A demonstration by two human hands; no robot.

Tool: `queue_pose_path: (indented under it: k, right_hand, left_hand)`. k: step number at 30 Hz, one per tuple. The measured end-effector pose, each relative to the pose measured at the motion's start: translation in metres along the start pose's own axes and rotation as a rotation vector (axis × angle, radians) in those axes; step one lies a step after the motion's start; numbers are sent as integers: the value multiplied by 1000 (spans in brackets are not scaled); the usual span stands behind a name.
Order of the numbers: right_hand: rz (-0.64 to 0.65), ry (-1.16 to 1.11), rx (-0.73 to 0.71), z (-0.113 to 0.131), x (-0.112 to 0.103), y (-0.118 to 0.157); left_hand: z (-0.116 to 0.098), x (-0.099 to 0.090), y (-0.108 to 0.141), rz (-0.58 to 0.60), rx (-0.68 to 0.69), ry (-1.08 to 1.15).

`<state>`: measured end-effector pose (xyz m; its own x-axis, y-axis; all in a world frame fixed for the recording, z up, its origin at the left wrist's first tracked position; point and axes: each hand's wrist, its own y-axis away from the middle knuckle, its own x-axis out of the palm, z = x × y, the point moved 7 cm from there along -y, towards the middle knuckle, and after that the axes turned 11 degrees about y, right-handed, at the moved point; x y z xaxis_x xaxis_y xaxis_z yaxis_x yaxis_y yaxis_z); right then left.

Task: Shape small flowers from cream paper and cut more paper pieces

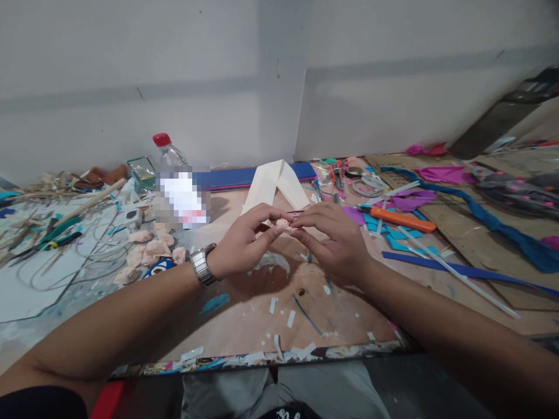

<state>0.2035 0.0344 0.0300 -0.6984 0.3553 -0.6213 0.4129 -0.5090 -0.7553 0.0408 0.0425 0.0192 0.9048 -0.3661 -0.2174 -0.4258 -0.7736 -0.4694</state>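
A small pale pink crumpled piece [283, 223], like a tiny rosette, is pinched between the fingertips of both hands above the middle of the table. My left hand [244, 241], with a metal watch [202, 265] on the wrist, grips its left side between thumb and fingers. From the right, my right hand [334, 238] holds its other side the same way. A thin dark line shows by the right fingertips; what it is I cannot make out. Just behind the hands lies a folded cream strip [262, 185].
A red-capped bottle [171, 152] stands behind peach crumpled pieces [151, 251]. Pliers [55, 241] lie at left. To the right are an orange cutter [398, 218], a blue strip [463, 269] and cardboard [458, 233]. Paper scraps [290, 318] litter the front.
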Motion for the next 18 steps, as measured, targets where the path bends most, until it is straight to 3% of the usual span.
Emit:
queue_pose_path:
  k: [18]
  right_hand:
    - [-2, 15, -4, 1, 2, 3]
  left_hand:
    - [1, 6, 1, 106, 53, -55]
